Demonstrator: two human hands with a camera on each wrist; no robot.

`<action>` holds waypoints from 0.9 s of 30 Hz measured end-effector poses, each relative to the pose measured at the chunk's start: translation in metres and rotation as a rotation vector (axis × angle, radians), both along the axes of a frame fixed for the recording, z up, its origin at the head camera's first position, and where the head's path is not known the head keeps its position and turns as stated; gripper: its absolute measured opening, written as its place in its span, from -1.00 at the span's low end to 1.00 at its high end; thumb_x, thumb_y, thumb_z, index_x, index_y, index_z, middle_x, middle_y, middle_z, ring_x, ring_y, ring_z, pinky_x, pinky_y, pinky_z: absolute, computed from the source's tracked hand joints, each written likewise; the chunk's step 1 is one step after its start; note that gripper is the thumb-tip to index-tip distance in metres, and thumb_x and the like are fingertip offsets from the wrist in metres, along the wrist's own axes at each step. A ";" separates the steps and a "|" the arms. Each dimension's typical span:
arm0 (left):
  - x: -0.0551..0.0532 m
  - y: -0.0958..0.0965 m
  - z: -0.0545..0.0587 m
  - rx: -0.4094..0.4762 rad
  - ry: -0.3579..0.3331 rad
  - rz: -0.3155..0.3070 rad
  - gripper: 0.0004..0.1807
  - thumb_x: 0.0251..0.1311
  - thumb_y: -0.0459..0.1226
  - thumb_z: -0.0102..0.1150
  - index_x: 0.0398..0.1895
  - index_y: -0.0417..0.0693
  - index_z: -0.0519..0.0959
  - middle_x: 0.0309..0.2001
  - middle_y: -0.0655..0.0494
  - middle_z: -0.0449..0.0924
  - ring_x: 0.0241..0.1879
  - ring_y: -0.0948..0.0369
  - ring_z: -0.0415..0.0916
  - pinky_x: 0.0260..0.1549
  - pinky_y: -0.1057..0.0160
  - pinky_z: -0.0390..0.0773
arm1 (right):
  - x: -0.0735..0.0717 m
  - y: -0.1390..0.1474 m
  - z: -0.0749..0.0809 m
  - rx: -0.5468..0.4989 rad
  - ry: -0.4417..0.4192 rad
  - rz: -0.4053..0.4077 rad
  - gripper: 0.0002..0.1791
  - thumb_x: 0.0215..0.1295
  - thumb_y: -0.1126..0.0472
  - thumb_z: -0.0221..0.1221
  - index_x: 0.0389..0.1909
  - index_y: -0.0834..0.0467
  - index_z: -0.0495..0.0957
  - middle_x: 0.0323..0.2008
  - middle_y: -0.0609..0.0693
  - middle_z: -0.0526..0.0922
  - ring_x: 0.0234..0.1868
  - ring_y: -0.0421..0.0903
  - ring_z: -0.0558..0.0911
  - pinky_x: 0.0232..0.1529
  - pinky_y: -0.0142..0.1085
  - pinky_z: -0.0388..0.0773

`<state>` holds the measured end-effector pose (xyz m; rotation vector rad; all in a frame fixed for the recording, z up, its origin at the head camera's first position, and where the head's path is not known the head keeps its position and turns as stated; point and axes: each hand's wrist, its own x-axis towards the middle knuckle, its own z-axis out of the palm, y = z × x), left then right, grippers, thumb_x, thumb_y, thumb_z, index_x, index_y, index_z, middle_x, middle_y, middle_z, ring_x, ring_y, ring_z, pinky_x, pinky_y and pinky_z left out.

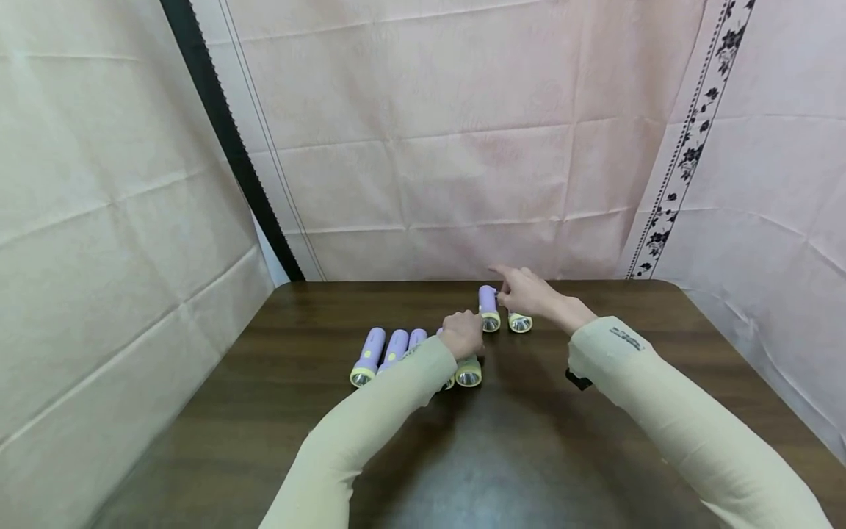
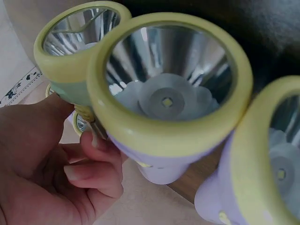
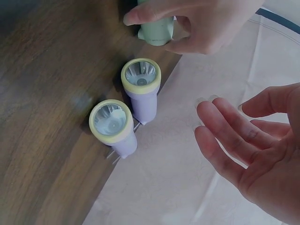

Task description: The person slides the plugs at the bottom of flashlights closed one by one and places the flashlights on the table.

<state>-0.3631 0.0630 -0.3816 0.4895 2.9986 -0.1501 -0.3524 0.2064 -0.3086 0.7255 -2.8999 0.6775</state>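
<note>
My left hand grips the light green body of a flashlight with a yellow rim, at the right end of a row. The lens of that flashlight faces me. Right beside it in the left wrist view is a lilac flashlight with a yellow rim. My right hand holds nothing, its fingers spread and slightly bent. It hovers by two lilac flashlights at the back of the table, one on the left and one on the right, the latter partly hidden by this hand.
More lilac flashlights continue the row to the left, some covered by my left sleeve. All are on a dark wooden table. Pale cloth hangs behind the table's back edge and along both sides.
</note>
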 end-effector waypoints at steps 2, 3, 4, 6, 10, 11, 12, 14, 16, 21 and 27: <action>0.000 0.000 0.000 -0.013 0.016 -0.014 -0.47 0.06 0.14 0.31 -0.01 0.03 0.60 -0.15 0.10 0.65 -0.25 0.17 0.62 -0.36 0.15 0.61 | -0.001 0.003 0.001 0.002 0.010 0.002 -0.31 0.20 0.41 0.04 0.40 0.32 0.16 -0.39 0.13 0.70 -0.60 -0.17 0.53 -0.44 -0.33 0.45; 0.000 0.000 0.001 -0.019 0.023 -0.019 -0.43 0.04 0.19 0.30 0.00 0.04 0.60 -0.14 0.11 0.65 -0.23 0.17 0.62 -0.35 0.15 0.61 | -0.002 0.005 0.000 0.003 0.014 0.003 -0.31 0.19 0.42 0.04 0.40 0.32 0.17 -0.40 0.13 0.70 -0.60 -0.17 0.52 -0.44 -0.33 0.45; 0.000 -0.001 0.001 -0.023 0.029 -0.023 -0.38 0.01 0.24 0.28 0.00 0.04 0.60 -0.14 0.11 0.65 -0.22 0.16 0.62 -0.35 0.16 0.61 | -0.002 0.006 0.000 0.004 0.014 0.003 -0.31 0.19 0.42 0.04 0.39 0.32 0.17 -0.40 0.14 0.70 -0.60 -0.18 0.52 -0.45 -0.33 0.45; -0.002 -0.001 0.002 -0.020 0.041 -0.028 -0.30 -0.05 0.33 0.24 -0.01 0.03 0.60 -0.15 0.12 0.65 -0.22 0.16 0.63 -0.38 0.17 0.60 | -0.003 0.009 0.000 0.009 0.015 0.001 -0.32 0.19 0.43 0.03 0.39 0.32 0.18 -0.39 0.14 0.71 -0.60 -0.18 0.51 -0.47 -0.33 0.43; -0.011 -0.001 0.010 0.020 0.076 -0.027 -0.26 -0.09 0.41 0.17 -0.12 0.01 0.62 -0.20 0.08 0.65 -0.30 0.14 0.63 -0.47 0.19 0.56 | -0.002 0.011 0.000 0.002 0.015 -0.013 -0.33 0.20 0.42 0.01 0.39 0.31 0.19 -0.40 0.13 0.71 -0.62 -0.18 0.49 -0.49 -0.34 0.41; -0.015 0.000 0.013 0.032 0.088 -0.028 -0.30 -0.06 0.39 0.16 -0.16 0.01 0.63 -0.22 0.07 0.66 -0.32 0.13 0.63 -0.48 0.18 0.56 | -0.003 0.012 0.000 -0.001 0.015 -0.016 -0.34 0.21 0.41 0.01 0.39 0.30 0.19 -0.42 0.11 0.71 -0.63 -0.19 0.47 -0.50 -0.34 0.40; -0.019 0.000 0.016 0.047 0.104 -0.032 -0.33 -0.02 0.37 0.15 -0.18 0.01 0.62 -0.22 0.06 0.66 -0.32 0.12 0.64 -0.47 0.17 0.56 | -0.003 0.012 0.000 -0.002 0.017 -0.017 -0.35 0.23 0.40 0.00 0.39 0.30 0.20 -0.44 0.09 0.70 -0.65 -0.19 0.45 -0.51 -0.34 0.39; -0.030 0.005 0.020 0.083 0.132 -0.055 -0.44 0.11 0.28 0.14 -0.19 0.01 0.61 -0.21 0.04 0.66 -0.30 0.08 0.65 -0.43 0.14 0.59 | -0.005 0.015 -0.001 -0.006 0.024 -0.025 -0.38 0.25 0.38 -0.01 0.38 0.30 0.21 -0.51 0.06 0.65 -0.68 -0.20 0.40 -0.54 -0.34 0.37; -0.044 0.013 0.022 0.106 0.140 -0.080 -0.55 0.21 0.16 0.13 -0.16 0.00 0.59 -0.20 0.03 0.65 -0.28 0.07 0.65 -0.38 0.12 0.62 | -0.008 0.020 0.000 -0.007 0.036 -0.035 -0.40 0.26 0.37 0.00 0.37 0.29 0.24 -0.55 0.02 0.61 -0.69 -0.20 0.38 -0.55 -0.33 0.35; -0.074 0.033 0.016 0.202 0.090 -0.002 -0.62 0.25 0.02 0.18 -0.06 -0.04 0.52 -0.11 0.03 0.62 -0.14 0.05 0.63 -0.23 0.12 0.61 | -0.014 0.028 -0.006 -0.009 0.091 -0.051 -0.44 0.20 0.39 0.03 0.29 0.30 0.35 -0.57 0.00 0.59 -0.67 -0.21 0.41 -0.56 -0.35 0.35; -0.090 0.048 0.006 0.248 0.039 0.172 -0.53 0.21 -0.04 0.19 0.07 -0.12 0.44 0.06 0.01 0.58 0.05 0.05 0.59 -0.03 0.11 0.58 | -0.019 0.035 -0.017 -0.001 0.073 -0.064 -0.43 0.18 0.39 0.02 0.28 0.25 0.37 -0.63 -0.05 0.55 -0.69 -0.23 0.36 -0.61 -0.36 0.29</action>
